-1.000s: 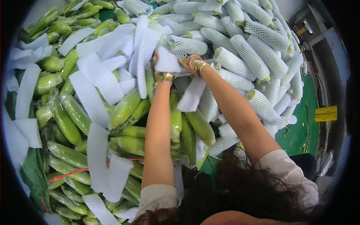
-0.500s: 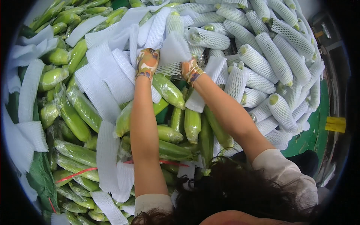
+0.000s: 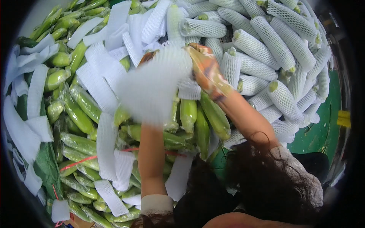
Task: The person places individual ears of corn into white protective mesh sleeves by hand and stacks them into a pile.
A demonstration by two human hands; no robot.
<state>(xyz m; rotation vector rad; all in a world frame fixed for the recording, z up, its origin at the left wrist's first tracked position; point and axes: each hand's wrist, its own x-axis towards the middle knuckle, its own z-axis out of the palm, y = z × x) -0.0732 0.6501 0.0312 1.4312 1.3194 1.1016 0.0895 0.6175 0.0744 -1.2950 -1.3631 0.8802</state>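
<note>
A white foam net sleeve [image 3: 150, 91], blurred by motion, hangs wide over my left forearm. My right hand [image 3: 209, 72], in a patterned orange and cream glove, is closed on the sleeve's upper right end. Most of my left hand [image 3: 147, 57] is hidden behind the foam; only a bit of its glove shows, so its fingers cannot be seen. Below the hands lie long green vegetables [image 3: 188, 117] wrapped in clear film. One has a short foam band [image 3: 189, 90] around its upper part.
Vegetables in foam nets [image 3: 272, 41] are heaped at the right and far side. Flat foam sleeves [image 3: 99, 70] lie over film-wrapped vegetables [image 3: 78, 110] at the left. A red string [image 3: 81, 161] crosses the near left pile. Green surface [image 3: 319, 131] shows at the right, beside a yellow piece [image 3: 344, 118].
The foam sleeve has swung down and left, toward me, and now covers my left hand and wrist. My right hand has turned and come nearer, rising toward the camera.
</note>
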